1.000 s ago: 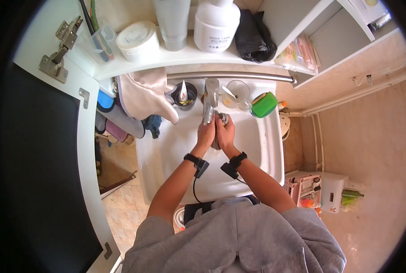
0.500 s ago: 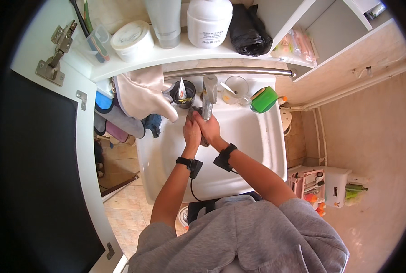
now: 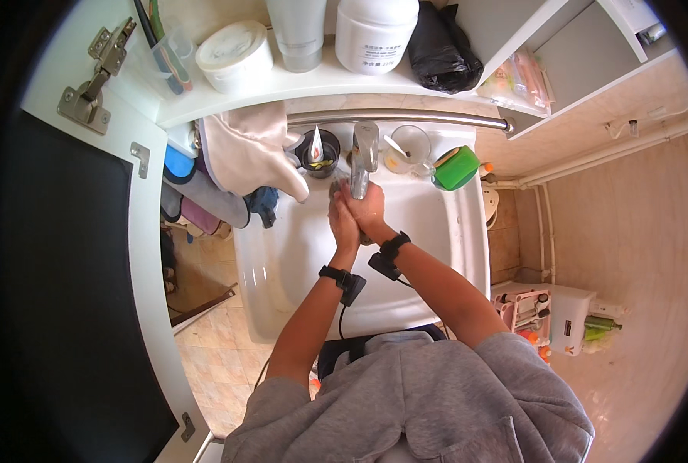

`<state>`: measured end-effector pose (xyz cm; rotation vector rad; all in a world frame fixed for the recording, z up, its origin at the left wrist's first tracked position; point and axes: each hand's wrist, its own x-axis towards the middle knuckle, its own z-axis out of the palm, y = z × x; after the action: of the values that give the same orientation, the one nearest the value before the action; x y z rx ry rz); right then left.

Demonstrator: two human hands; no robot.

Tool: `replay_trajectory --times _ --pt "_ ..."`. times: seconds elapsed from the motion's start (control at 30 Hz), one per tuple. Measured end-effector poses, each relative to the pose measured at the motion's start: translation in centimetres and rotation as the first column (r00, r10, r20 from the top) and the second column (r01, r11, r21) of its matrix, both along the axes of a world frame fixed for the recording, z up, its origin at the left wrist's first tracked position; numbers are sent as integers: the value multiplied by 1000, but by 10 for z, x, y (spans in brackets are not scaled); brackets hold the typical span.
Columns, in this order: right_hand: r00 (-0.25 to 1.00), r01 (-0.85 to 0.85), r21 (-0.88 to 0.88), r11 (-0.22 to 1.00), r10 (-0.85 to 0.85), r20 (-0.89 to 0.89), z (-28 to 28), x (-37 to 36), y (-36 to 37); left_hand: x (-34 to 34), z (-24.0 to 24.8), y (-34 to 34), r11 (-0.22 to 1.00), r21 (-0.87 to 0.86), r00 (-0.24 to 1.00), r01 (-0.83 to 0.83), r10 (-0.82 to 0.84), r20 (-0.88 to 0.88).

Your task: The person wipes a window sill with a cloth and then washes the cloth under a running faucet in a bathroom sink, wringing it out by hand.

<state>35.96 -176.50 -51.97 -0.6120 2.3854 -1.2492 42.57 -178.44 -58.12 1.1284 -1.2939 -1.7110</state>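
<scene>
Below the metal faucet (image 3: 364, 150), my left hand (image 3: 343, 224) and my right hand (image 3: 370, 210) are pressed together over the white washbasin (image 3: 429, 255). Between them is a crumpled dark grey, cloth-like piece (image 3: 335, 187); only small bits of it show past the fingers, and my palms hide the rest. Both hands are closed around it, right beneath the spout. Behind the faucet, a black cup (image 3: 330, 170) with a white tube in it stands on the left of the rim, and a clear glass mug (image 3: 415, 147) on the right.
A pale glove-like mitt (image 3: 251, 147) hangs from the metal rail (image 3: 406, 117) at the left. A green packet (image 3: 457, 170) lies on the basin's right rim. Overhead, a white shelf (image 3: 298, 83) holds jars. An open cabinet door (image 3: 147, 255) stands at the left.
The whole view has shifted slightly, so things sit further right. My hands stay together under the faucet, with the right one lying more over the left and the grey piece less visible.
</scene>
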Motion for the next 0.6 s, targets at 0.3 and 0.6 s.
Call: replay_trajectory --times 0.3,0.6 --pt "908 228 -559 797 32 417 -20 -9 40 -39 -5 -18 956 -55 919 287 -259 299" --pt "962 82 -521 850 69 263 -16 -16 35 -24 18 -24 940 -211 952 268 -224 209"
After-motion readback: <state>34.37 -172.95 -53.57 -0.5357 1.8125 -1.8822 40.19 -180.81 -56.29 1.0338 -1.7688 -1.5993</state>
